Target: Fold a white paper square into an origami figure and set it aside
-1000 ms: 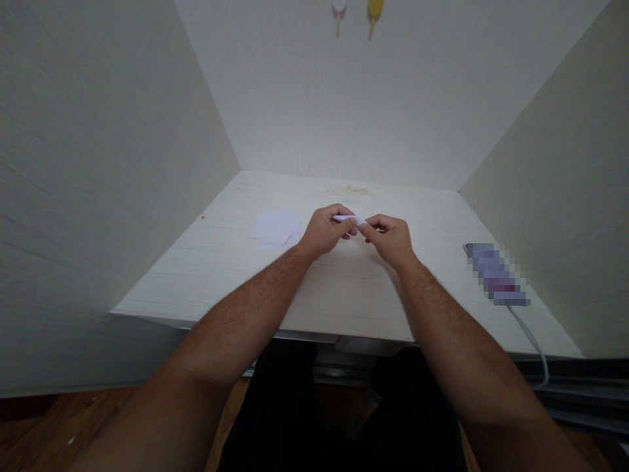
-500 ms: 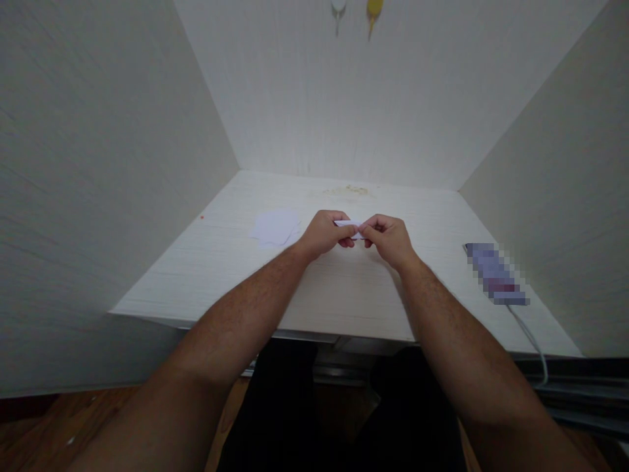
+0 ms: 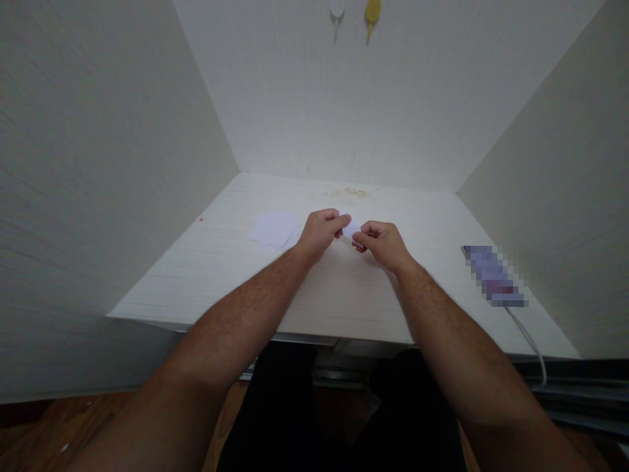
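A small piece of white paper [image 3: 350, 228] is held above the desk between my two hands. My left hand [image 3: 324, 226] pinches its left end, thumb on top. At the lower right end, the thumb and fingers of my right hand [image 3: 379, 240] close on it. Whether the paper is folded in layers is too small to tell. Left of my left hand, a loose stack of white paper sheets [image 3: 275, 228] lies on the desk, its edges uneven.
The white desk [image 3: 339, 295] is closed in by a back wall and two side panels. At the right lies a blurred-out phone [image 3: 494, 275] with a white cable [image 3: 528, 337] running over the front edge. A white hook [image 3: 337, 13] and a yellow hook [image 3: 372, 12] are on the back wall.
The paper has turned from level to slanting down to the right, and more of its face shows. My hands have moved slightly apart, the left one shifting left.
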`<state>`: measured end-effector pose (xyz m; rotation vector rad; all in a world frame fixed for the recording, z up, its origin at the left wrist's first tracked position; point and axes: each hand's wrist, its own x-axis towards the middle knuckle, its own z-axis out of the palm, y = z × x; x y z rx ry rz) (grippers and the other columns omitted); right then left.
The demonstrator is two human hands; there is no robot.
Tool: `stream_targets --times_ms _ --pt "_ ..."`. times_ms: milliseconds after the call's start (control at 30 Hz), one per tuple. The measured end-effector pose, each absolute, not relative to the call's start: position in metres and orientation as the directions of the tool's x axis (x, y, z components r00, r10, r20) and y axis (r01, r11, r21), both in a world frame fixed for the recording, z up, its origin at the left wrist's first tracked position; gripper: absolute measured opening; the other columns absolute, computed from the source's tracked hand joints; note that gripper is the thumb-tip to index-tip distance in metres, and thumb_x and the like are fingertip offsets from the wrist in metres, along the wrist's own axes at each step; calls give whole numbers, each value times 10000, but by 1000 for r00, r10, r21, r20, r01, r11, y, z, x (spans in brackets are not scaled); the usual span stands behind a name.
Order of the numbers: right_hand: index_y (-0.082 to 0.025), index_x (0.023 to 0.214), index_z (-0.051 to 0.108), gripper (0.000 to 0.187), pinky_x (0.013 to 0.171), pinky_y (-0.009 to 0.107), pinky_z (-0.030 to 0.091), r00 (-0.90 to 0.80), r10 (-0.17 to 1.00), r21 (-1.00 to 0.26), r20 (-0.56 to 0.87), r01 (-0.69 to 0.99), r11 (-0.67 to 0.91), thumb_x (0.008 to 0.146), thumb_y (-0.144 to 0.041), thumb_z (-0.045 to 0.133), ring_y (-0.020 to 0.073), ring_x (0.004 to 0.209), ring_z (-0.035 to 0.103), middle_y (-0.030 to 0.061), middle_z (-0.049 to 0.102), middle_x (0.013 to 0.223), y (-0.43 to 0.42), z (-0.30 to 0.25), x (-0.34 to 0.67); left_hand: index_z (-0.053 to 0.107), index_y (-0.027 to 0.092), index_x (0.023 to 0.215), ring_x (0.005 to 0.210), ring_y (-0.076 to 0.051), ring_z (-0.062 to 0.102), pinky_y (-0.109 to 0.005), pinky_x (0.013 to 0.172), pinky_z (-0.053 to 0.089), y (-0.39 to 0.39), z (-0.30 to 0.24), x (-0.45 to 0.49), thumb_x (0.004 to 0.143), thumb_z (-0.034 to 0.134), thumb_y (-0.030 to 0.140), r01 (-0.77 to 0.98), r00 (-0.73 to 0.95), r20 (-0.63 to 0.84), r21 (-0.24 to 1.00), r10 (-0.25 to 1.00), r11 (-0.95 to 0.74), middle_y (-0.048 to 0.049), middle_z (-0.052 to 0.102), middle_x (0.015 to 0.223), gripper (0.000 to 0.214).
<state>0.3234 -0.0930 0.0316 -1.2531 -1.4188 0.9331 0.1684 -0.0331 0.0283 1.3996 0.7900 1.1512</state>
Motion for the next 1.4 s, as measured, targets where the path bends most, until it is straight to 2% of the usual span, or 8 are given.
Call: stream_targets --times_ms 200,500,633,733,833,900,1133,1400 --pt "-184 639 585 265 525 259 474 11 988 -970 151 193 146 673 -401 732 118 512 582 8 653 593 -92 31 324 559 168 594 493 -69 448 -217 501 344 -36 27 172 681 745 301 -202 208 207 965 956 -165 38 512 517 245" --pt "-185 632 576 274 522 255 469 -12 988 -974 154 165 153 683 -409 726 114 510 581 11 658 600 -90 27 324 571 170 634 522 -70 478 -216 529 409 -37 29 173 672 761 262 -355 191 178 929 965 -101 32 537 578 214" --pt "-180 617 573 286 505 254 465 -1 989 -977 148 154 147 664 -407 740 111 489 568 10 653 585 -90 27 321 606 167 691 547 -84 524 -227 543 442 -35 34 170 751 708 447 -397 194 125 917 973 -38 -1 592 623 304" --pt "-180 623 578 283 491 252 457 43 990 -981 135 146 128 662 -405 744 112 477 568 9 652 577 -90 26 320 642 161 755 580 -109 571 -243 537 452 -35 34 168 765 649 578 -314 276 73 949 958 19 -36 637 676 417" --pt "-182 625 570 298 489 246 444 74 985 -980 153 143 141 684 -421 738 119 493 581 5 639 564 -90 24 319 599 153 629 515 -93 523 -230 499 402 -37 31 168 657 784 440 -150 360 102 987 927 -50 -6 584 572 342" --pt "-182 628 568 312 480 240 425 70 983 -975 171 158 159 713 -440 720 116 490 571 6 630 558 -90 23 319 560 154 564 475 -78 478 -225 483 361 -38 30 169 628 800 335 -88 361 142 989 922 -118 17 534 502 307" --pt "-178 644 568 325 448 232 367 64 983 -955 172 255 151 776 -461 658 93 448 504 15 631 562 -89 25 314 507 163 514 439 -67 437 -224 471 314 -37 28 171 663 729 297 -9 287 162 986 944 -166 27 511 464 299" --pt "-176 658 572 255 438 220 379 62 988 -949 141 292 117 817 -373 606 88 445 513 20 647 588 -91 31 312 500 169 518 441 -74 442 -228 473 313 -36 21 173 670 729 329 -71 188 161 986 969 -150 24 514 475 318"
